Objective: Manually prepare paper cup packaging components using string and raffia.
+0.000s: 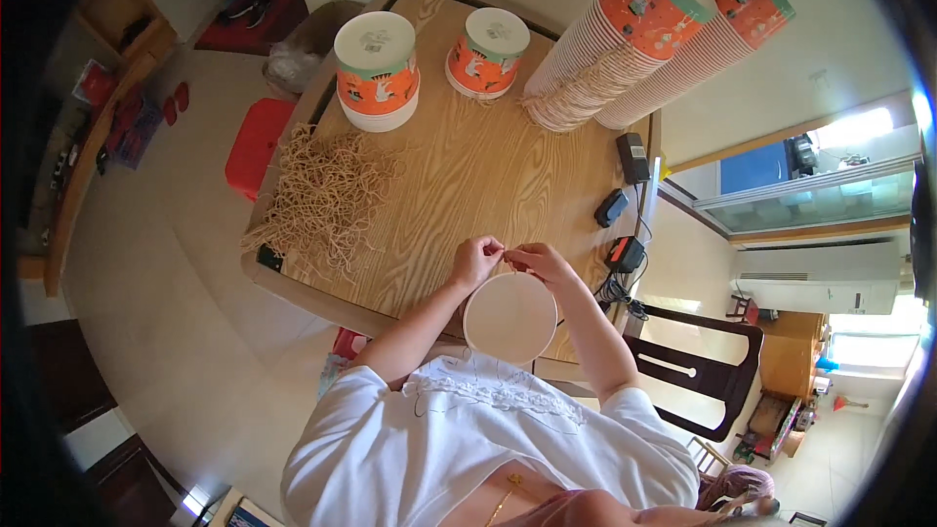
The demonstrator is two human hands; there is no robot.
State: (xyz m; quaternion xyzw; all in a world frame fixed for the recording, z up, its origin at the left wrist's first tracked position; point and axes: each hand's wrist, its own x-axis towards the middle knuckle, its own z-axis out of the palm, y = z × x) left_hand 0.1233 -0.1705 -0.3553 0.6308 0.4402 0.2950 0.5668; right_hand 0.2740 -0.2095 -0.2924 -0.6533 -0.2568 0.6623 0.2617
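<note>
A white paper bucket (510, 320) rests against my front at the table's near edge, its round opening facing up. Just beyond its rim, my left hand (476, 260) and my right hand (540, 262) meet with fingertips pinched together. Between them is a short bit of thin tan cord, mostly hidden by the fingers. To the left on the table lies a tangled heap of tan cords (327, 197).
Upside-down orange-and-green paper buckets (378, 78) and a smaller stack (488, 54) stand at the back. Two tall leaning stacks (625, 39) rise at the back right, cords along one. Black adapters (632, 158) line the right edge. A dark chair (698, 361) stands at right.
</note>
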